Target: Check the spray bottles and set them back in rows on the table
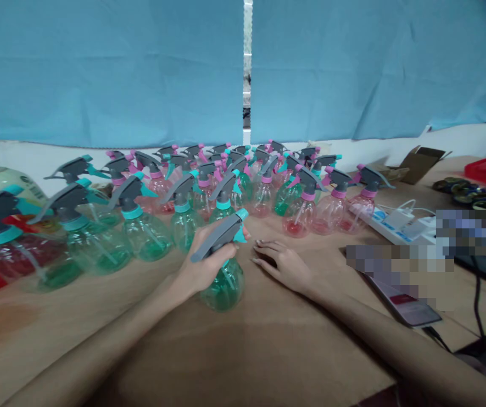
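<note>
My left hand (209,261) is wrapped round the neck of a green spray bottle (222,289) with a grey and turquoise trigger head. The bottle stands upright at the table's middle, its nozzle pointing right. To its right, my right hand (285,263) rests on the table, fingers stretched out and holding nothing. Beyond both hands stand several more spray bottles: green ones such as this bottle (148,244) in a row on the left, and pink ones such as this bottle (298,217) on the right.
A phone (410,299) lies on the table (175,362) at the right. Behind it is a white power strip (399,223) with chargers and cables. A cardboard box (423,164) stands at the back right, and a large bottle (5,183) at the far left. Blue cloth (120,68) hangs behind.
</note>
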Demonstrator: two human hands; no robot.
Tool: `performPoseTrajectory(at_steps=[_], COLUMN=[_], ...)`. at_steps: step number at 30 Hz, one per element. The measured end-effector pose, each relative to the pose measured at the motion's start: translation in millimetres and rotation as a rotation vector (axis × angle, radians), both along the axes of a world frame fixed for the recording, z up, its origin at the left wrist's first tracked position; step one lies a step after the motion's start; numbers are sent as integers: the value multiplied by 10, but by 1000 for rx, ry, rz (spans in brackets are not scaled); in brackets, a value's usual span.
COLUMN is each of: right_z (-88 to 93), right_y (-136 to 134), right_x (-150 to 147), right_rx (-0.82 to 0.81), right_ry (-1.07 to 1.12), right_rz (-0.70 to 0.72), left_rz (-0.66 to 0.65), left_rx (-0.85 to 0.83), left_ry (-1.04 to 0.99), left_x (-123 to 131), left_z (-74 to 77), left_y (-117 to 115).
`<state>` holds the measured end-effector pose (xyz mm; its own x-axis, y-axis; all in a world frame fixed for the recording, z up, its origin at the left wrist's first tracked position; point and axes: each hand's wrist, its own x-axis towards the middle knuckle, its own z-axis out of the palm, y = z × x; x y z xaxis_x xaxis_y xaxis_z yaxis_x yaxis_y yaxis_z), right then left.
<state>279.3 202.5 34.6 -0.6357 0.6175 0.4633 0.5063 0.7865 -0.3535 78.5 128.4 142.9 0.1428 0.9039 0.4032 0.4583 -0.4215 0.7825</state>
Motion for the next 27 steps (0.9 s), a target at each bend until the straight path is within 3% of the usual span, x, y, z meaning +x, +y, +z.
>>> performPoseTrajectory(at_steps=[7,27], right_z=[-4,-17], right_y=[3,32], right_x=[1,30], right_rx=[-5,-33], right_ry=[19,36], right_rz=[5,21], left_rz=[-14,-7], left_rx=[7,-21], left_ry=[-11,-42], left_x=[19,38], left_z=[49,12], left_y=[-6,-15])
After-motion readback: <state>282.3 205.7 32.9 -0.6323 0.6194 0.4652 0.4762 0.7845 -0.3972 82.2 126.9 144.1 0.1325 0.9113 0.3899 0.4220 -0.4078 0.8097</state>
